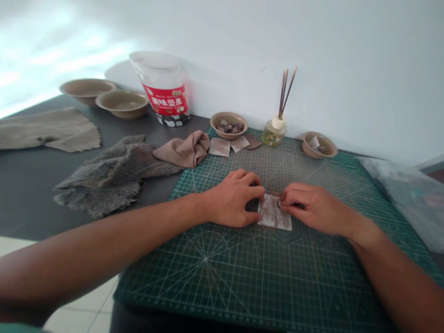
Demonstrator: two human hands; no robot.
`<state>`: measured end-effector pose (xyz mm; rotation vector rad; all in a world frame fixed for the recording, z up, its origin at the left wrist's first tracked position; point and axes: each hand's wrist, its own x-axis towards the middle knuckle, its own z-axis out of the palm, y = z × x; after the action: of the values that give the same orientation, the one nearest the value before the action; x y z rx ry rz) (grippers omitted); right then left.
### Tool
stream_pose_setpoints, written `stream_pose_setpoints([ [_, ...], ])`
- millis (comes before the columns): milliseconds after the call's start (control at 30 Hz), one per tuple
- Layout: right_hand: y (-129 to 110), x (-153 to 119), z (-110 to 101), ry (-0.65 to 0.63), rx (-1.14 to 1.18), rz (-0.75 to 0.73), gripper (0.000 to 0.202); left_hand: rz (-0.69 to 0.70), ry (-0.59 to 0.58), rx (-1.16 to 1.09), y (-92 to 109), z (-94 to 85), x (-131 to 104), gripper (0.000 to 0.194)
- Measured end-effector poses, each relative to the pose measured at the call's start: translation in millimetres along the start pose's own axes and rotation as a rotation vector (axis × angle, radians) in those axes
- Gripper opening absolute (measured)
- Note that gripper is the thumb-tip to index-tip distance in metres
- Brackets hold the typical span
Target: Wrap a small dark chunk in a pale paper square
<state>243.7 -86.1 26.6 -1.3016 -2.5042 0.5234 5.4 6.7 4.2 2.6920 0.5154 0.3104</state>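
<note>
A small white square sheet (pixel 274 212), smeared with brown and much like worn sandpaper, lies on the green cutting mat (pixel 222 277). My left hand (pixel 236 199) holds down its left side, with thumb and fingertips on the edge. Over the upper right part of the sheet, my right hand (pixel 308 206) is closed in a pinch. A small dark bit shows at its fingertips, mostly hidden, so I cannot make out its kind. Behind the hands, a tan bowl (pixel 229 125) of small dark stones stands beside pale square pieces (pixel 219 146) and a brown piece (pixel 253 141).
A second tan bowl (pixel 319 145) with pale scraps and a reed diffuser (pixel 274 132) stand at the back. On the left are rags (pixel 104 173), a brown cloth (pixel 185 150), two bowls (pixel 123 104) and a plastic tub (pixel 166 99). Clear plastic (pixel 405 194) lies right.
</note>
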Motion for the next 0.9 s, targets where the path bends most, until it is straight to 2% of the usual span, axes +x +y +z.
stream_pose_setpoints([
  [67,-3.8,0.0,2.7,-0.043,0.059,-0.031,0.014,0.003,-0.001,-0.002,-0.1,0.2,-0.1,0.033],
  [133,-6.6,1.3,6.3,-0.035,0.077,-0.064,0.014,0.009,-0.001,0.002,-0.1,0.5,-0.3,0.033],
  [267,-3.8,3.0,7.2,0.04,0.004,0.032,0.015,0.01,0.002,0.02,0.0,0.6,-0.5,0.034],
  [400,-3.7,1.5,6.4,-0.031,0.056,-0.047,0.013,0.017,-0.003,0.017,-0.1,-0.1,-0.5,0.033],
  [533,-1.1,1.5,4.5,0.022,0.002,0.016,0.013,0.013,-0.005,0.026,-0.6,-0.2,-0.6,0.035],
  [667,1.5,1.2,4.0,-0.05,-0.001,-0.043,0.015,0.016,-0.01,0.018,-0.7,0.3,-0.6,0.035],
  [800,2.5,0.7,3.8,0.037,-0.098,0.017,0.015,0.003,-0.01,0.025,-0.7,0.4,-0.5,0.036],
  [900,0.4,-0.5,4.4,-0.013,-0.123,-0.003,0.014,0.0,-0.014,0.023,-0.3,-0.1,-0.5,0.036],
])
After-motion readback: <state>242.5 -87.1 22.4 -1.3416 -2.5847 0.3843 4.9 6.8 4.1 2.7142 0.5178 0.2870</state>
